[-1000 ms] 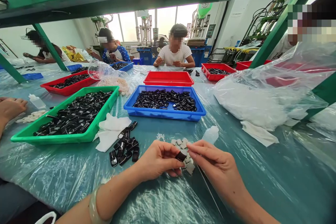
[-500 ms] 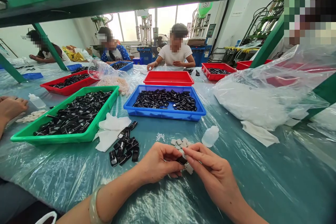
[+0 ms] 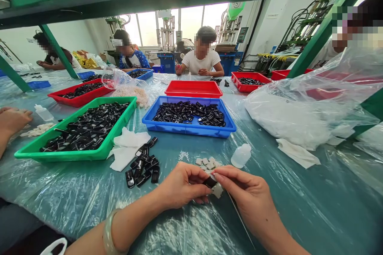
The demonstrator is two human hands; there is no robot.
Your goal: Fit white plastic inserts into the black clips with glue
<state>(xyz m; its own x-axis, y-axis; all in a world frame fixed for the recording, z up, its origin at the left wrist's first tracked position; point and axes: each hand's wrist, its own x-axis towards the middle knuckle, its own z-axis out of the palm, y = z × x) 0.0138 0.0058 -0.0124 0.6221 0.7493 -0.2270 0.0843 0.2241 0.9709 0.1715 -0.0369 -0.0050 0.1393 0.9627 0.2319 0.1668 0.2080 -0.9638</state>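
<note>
My left hand (image 3: pixel 184 183) is closed, thumb and fingers pinching a small glossy black plastic piece (image 3: pixel 210 182). At the far edge of that piece, the thumb and fingertips of my right hand (image 3: pixel 245 187) are pinched together. A thin metal rod (image 3: pixel 241 219) sticks out from under my right hand toward the lower right; its upper end is hidden. Just beyond my fingers lie several small off-white pads (image 3: pixel 207 162) and a scatter of tiny white bits (image 3: pixel 183 155). A pile of loose black pieces (image 3: pixel 143 169) lies left of my left hand.
A blue tray (image 3: pixel 188 128) and a green tray (image 3: pixel 74 154) hold black pieces. A white squeeze bottle (image 3: pixel 241 155) lies beyond my right hand. White cloths (image 3: pixel 128 145), a red tray (image 3: pixel 193 89) and a large plastic bag (image 3: pixel 287 115) are around. Co-workers sit nearby, one person's hand (image 3: pixel 14 119) at left.
The thin metal rod now shows below my right hand. My right fingers have tilted slightly, baring more of the black piece. My left hand keeps its grip.
</note>
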